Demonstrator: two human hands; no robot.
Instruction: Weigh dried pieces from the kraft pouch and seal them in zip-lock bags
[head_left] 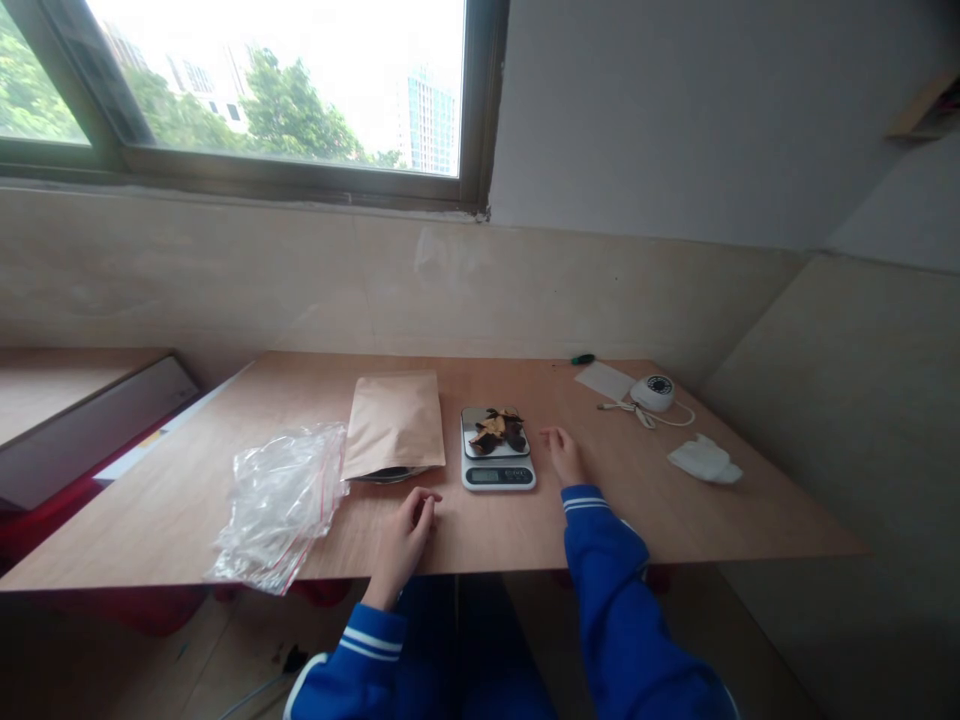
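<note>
Dried pieces (pixel 495 431): on the scale (pixel 498 476); placing done, I judge. Paper bag (pixel 395 423): mouth agape, contents hidden from me. Clear bags (pixel 279 505): seemingly unused as yet. Left hand (pixel 407 532), right hand (pixel 565 459): on the bench (pixel 487 535), fingers loosely curled, slightly apart, holding nothing.

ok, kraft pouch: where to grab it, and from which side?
I'd pinch the upper lip of its open mouth, coming from the near side. The kraft pouch lies flat with that edge gaping toward the person, and the left hand is closest. Clear plastic bags crowd its left edge.
</note>
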